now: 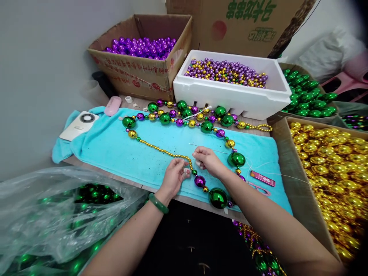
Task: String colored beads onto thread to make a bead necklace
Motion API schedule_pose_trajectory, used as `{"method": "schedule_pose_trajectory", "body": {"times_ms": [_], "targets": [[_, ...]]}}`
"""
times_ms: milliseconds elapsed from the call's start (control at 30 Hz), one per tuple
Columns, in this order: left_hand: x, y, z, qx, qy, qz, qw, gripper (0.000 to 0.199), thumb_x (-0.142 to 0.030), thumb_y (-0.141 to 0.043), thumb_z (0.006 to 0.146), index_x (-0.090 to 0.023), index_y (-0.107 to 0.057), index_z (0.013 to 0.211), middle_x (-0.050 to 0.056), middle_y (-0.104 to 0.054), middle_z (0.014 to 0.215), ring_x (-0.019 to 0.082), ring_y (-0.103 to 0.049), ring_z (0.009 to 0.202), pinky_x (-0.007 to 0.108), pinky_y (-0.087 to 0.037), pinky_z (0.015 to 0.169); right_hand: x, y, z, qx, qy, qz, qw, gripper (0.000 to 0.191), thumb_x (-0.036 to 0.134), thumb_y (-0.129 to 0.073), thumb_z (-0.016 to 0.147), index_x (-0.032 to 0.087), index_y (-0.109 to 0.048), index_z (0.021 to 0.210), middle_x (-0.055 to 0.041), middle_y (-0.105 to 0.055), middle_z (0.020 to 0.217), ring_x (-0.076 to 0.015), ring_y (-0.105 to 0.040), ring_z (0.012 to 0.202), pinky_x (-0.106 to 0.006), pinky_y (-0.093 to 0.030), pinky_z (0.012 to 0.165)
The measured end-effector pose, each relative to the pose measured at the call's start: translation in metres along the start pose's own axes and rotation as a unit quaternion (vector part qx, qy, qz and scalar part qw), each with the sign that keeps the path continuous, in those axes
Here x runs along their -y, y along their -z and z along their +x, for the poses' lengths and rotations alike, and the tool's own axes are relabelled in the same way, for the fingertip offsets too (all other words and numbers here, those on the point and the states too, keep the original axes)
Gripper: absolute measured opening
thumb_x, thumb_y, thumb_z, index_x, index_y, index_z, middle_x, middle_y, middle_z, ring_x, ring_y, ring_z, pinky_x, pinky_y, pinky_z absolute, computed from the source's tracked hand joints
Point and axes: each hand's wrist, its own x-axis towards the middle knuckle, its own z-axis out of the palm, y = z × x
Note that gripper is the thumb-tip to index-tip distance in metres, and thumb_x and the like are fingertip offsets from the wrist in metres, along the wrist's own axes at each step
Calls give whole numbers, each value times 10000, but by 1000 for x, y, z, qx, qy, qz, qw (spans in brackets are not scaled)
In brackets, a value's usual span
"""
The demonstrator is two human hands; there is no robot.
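A necklace of green, purple and gold beads (207,127) lies looped on a turquoise towel (161,165), with a run of small gold beads (155,147) on its near side. My left hand (174,176), a green bangle (158,203) on its wrist, is curled closed beside those gold beads. What its fingers hold, if anything, is hidden. Just to the right, my right hand (207,161) is closed in a pinch above the strand. A thin needle-like line (193,144) shows past its fingertips; whether it is held I cannot tell. White wrapping shows on the fingers. Close by sits a large green bead (218,197).
Behind the towel stand a carton (129,73) of purple balls and a white foam box (230,97) of small beads. Gold beads fill a box (301,191) at right. A fan-like device (79,125), pink case (113,105) and maroon packet (262,178) lie around.
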Motion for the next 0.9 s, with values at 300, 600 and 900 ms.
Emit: {"method": "schedule_pose_trajectory", "body": {"times_ms": [300,600,900], "targets": [[-9,3,6,66,47,333,940,196,-317,-677,662,-129,-630,637,3,-561,573,83,-445,485,218,-345,488,1,0,-1,10,8,27,1000,334,398,-681,609,214,-404,648,120,-321,390,-44,-271,339,-167,-169,348],[-19,0,4,102,-70,503,856,182,-305,-578,719,-174,-634,606,-16,-557,569,137,-470,587,243,-341,576,0,4,0,-11,-2,26,1000,361,434,-684,588,216,-405,659,119,-304,415,-46,-281,347,-167,-161,344],[-4,-1,7,50,-90,563,820,179,-258,-542,753,-191,-629,612,-21,-546,564,141,-472,595,257,-316,591,-15,7,8,-66,1,-55,996,324,468,-611,623,232,-389,627,107,-301,384,-69,-260,321,-199,-165,329]]}}
